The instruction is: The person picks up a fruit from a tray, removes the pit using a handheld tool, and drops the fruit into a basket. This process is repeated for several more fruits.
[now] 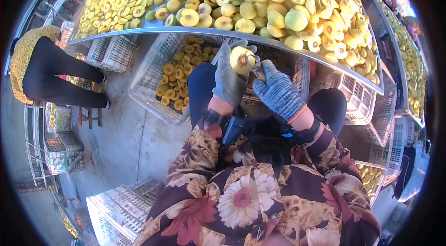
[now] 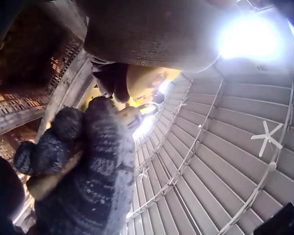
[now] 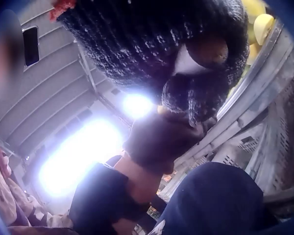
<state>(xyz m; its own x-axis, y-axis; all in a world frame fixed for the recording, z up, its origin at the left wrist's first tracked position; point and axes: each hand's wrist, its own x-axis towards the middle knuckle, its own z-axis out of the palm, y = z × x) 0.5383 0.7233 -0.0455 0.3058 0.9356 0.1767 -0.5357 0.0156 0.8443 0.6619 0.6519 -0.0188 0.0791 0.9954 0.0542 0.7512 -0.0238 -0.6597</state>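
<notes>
In the head view my gloved left hand [image 1: 228,76] holds a yellow peach half [image 1: 242,60] with its cut face up, a reddish hollow in its middle. My right hand [image 1: 281,94], in a blue-grey knitted glove, grips a pitting tool with a metal loop [image 1: 255,63] right at the peach half's edge. The left wrist view shows the loop [image 2: 148,109] on a short handle [image 2: 130,116], close below the fruit [image 2: 146,81]. From the right wrist, the handle's rounded butt [image 3: 211,49] pokes out between the curled fingers.
A metal-rimmed table [image 1: 186,30] heaped with halved fruit stands ahead. Below it, a plastic crate [image 1: 148,92] holds pitted halves, beside another crate [image 1: 302,76] between the knees. White crates [image 1: 123,206] stand behind left. A person [image 1: 46,69] bends over at far left.
</notes>
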